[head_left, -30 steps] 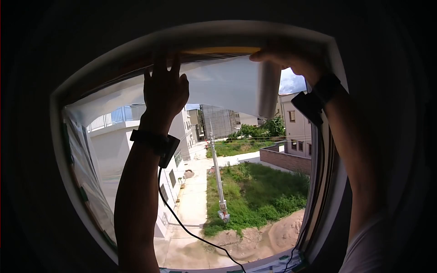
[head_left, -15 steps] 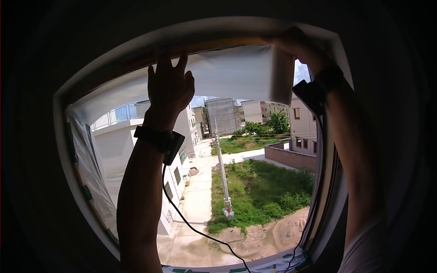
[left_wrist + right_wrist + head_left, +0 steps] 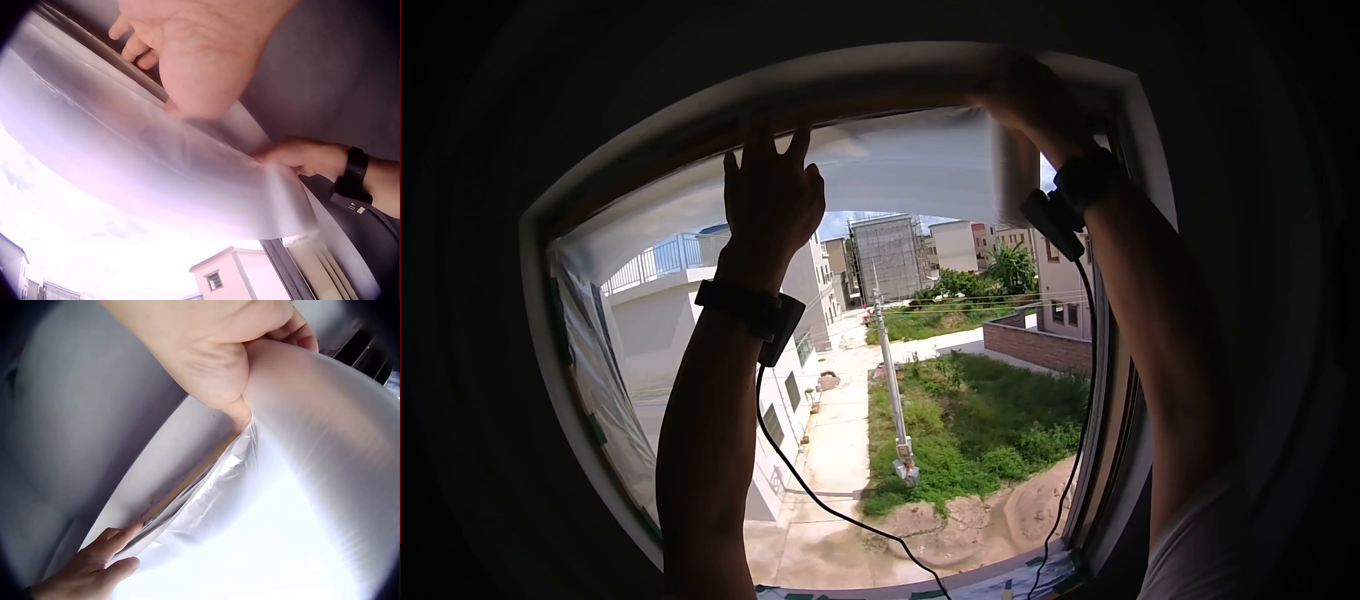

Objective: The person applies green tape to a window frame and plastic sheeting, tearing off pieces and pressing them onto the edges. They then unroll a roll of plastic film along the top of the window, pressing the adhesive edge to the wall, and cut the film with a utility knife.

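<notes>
A sheet of translucent plastic film (image 3: 900, 165) hangs along the top of the window, coming off a film roll (image 3: 1014, 175) at the upper right. My right hand (image 3: 1032, 105) grips the roll's top end; in the right wrist view its thumb lies at the film's gathered edge and its fingers curl behind the roll. A yellowish tape strip (image 3: 194, 472) runs along the film's upper edge. With fingers spread and mostly straight, my left hand (image 3: 772, 200) presses against the strip at the top of the frame. Its fingertips are dark in the head view.
The white window surround (image 3: 1145, 150) encloses the opening. More film (image 3: 595, 350) hangs down the left side, and green tape pieces (image 3: 920, 594) lie along the sill. Black cables (image 3: 830, 515) hang from both wrist cameras. Outside are buildings, a utility pole (image 3: 892, 390) and grass.
My right hand has moved right with the roll, drawing out more film, and its wrist has since dropped and turned inward. My left hand stays at the upper frame. The head view has shifted slightly.
</notes>
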A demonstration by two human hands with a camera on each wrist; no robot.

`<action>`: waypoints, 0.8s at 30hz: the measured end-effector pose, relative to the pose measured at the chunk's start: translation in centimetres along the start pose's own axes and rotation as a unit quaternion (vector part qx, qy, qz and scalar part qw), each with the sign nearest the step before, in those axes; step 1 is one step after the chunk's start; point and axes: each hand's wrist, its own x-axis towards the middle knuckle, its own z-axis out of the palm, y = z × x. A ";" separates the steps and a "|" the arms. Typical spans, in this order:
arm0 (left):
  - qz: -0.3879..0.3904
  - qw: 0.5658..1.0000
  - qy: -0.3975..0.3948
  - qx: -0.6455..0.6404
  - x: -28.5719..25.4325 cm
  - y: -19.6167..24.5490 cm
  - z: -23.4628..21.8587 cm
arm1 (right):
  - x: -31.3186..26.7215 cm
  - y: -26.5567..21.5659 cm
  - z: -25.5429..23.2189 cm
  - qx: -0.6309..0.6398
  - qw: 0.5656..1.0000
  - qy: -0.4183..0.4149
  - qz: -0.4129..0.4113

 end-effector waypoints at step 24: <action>0.002 0.999 -0.037 -0.006 2.7 8.2 1.0 | -0.4 0.2 2.6 0.033 0.995 0.097 -0.015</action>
